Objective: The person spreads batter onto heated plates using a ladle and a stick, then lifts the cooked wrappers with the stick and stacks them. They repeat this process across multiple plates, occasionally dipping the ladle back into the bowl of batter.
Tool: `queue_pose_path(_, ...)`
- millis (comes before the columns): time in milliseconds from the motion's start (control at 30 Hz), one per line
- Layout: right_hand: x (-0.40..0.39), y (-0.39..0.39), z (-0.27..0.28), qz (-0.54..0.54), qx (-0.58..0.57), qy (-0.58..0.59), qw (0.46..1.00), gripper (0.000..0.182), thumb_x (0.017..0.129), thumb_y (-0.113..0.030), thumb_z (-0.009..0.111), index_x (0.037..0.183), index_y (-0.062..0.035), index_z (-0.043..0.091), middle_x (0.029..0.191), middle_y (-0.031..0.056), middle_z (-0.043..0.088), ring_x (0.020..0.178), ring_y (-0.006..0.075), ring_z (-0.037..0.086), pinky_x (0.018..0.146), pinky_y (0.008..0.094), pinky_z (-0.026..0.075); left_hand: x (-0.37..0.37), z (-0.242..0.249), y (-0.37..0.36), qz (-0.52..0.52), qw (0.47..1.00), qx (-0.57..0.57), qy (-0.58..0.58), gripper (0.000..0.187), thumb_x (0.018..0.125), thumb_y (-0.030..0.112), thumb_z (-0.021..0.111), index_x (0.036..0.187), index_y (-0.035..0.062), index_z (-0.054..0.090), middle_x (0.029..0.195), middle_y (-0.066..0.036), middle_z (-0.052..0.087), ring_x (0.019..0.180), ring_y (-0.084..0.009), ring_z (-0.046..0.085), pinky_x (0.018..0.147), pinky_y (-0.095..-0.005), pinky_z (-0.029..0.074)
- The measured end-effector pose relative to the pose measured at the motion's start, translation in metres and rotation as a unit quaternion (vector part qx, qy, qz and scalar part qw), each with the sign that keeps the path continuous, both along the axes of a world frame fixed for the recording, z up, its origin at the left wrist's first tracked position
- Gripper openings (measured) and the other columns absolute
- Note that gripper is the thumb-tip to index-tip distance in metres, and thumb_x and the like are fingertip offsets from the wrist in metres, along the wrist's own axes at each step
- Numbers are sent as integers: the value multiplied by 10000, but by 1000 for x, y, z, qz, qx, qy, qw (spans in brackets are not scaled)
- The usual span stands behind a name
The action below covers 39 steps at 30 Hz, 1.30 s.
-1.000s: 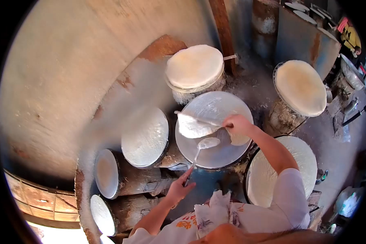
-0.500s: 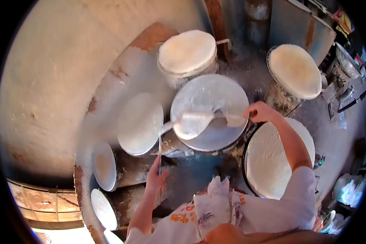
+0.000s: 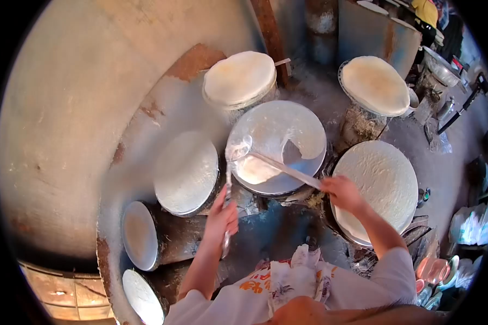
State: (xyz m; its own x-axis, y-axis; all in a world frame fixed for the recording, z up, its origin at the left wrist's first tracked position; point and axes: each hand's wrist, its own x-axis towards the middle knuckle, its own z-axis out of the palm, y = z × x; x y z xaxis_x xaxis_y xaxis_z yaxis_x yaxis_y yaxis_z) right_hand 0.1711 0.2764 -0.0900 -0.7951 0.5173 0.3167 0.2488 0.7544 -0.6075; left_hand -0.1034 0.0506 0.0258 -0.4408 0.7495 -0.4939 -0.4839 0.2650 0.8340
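Observation:
My left hand (image 3: 221,219) is closed around the handle of a ladle (image 3: 238,148), whose bowl is over the left side of a round metal griddle (image 3: 265,124). My right hand (image 3: 344,193) grips one end of a long flat stick (image 3: 287,170) that slants across the griddle, its far end near the ladle bowl. Under the stick, a white patch of batter (image 3: 254,169) lies on the griddle. A thin pale layer covers the back part around a bare dark-grey area.
Pale round sheets lie on a back-left drum (image 3: 239,78), a back-right drum (image 3: 375,85) and a right griddle (image 3: 377,189). More round plates stand left (image 3: 187,173), lower left (image 3: 140,235) and below (image 3: 142,298). Steam blurs the left. Plastic bags (image 3: 473,223) lie far right.
My right hand has come nearer and lower, tilting the stick diagonally. The ladle bowl now shows at the griddle's left edge. The camera view has shifted slightly.

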Motion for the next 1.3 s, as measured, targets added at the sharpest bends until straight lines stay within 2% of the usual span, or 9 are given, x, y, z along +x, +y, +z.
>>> queue_pose_path(33,15,-26,1,-28,-25,9,999,313,648,62,603,923,-56,690,973,110,654,905,240,624,795,315,490,-26,1,-26,-55,993,83,-64,591,952,127,461,1455,302,205,509,41,277,365,-56,278,320,-211,251)
queue_pose_path(100,-27,-78,-6,-94,-356,140,919,328,719,64,601,1031,-37,609,1028,83,639,853,163,626,719,278,493,-42,22,-47,-46,971,194,-130,579,966,144,438,1456,308,177,526,49,282,370,-50,287,312,-204,249)
queue_pose_path(200,-180,-170,-22,-80,-629,272,724,361,830,-23,597,1163,-44,460,988,100,631,674,131,581,510,241,411,-81,-4,-67,-21,936,221,-273,432,1001,197,369,1400,344,296,594,40,340,387,-39,310,322,-184,287)
queue_pose_path(300,-304,-208,-89,-159,-592,293,734,285,899,-131,567,1156,-64,461,844,77,596,600,106,523,490,262,410,-105,-28,-88,-38,852,293,-432,401,1004,186,356,1362,365,358,596,45,321,374,-32,316,317,-174,307)
queue_pose_path(433,-314,-238,-128,-292,-471,345,757,273,933,-160,528,1185,-163,423,667,-21,437,467,64,381,378,232,311,-113,14,-115,-30,941,255,-219,438,993,181,387,1397,328,304,588,51,323,372,-14,303,307,-167,300)
queue_pose_path(800,-255,-191,-59,-405,-473,406,670,264,937,-164,493,1198,-151,455,655,6,482,422,81,380,360,242,290,-116,30,-151,-24,975,219,37,578,965,120,443,1459,270,183,560,36,325,363,-44,303,312,-210,283)
queue_pose_path(900,-224,-247,-64,-351,-468,227,778,281,923,-157,528,1202,-130,509,654,33,538,387,98,390,347,288,327,-112,27,-147,-6,983,170,74,599,960,124,458,1465,261,165,557,29,312,367,-53,295,323,-218,279)
queue_pose_path(1067,-135,-225,-73,-397,-504,219,735,369,916,-186,545,1283,-169,507,657,26,554,401,107,430,351,292,356,-96,13,-128,-38,983,161,79,607,945,100,461,1464,218,168,545,24,307,368,-64,293,332,-230,286)
queue_pose_path(1300,-122,-105,-43,-413,-381,167,811,287,894,-167,541,1168,-95,591,670,41,562,466,158,502,424,324,407,-46,1,-64,-63,982,148,98,628,936,76,468,1467,168,145,522,14,339,372,-77,321,338,-243,306)
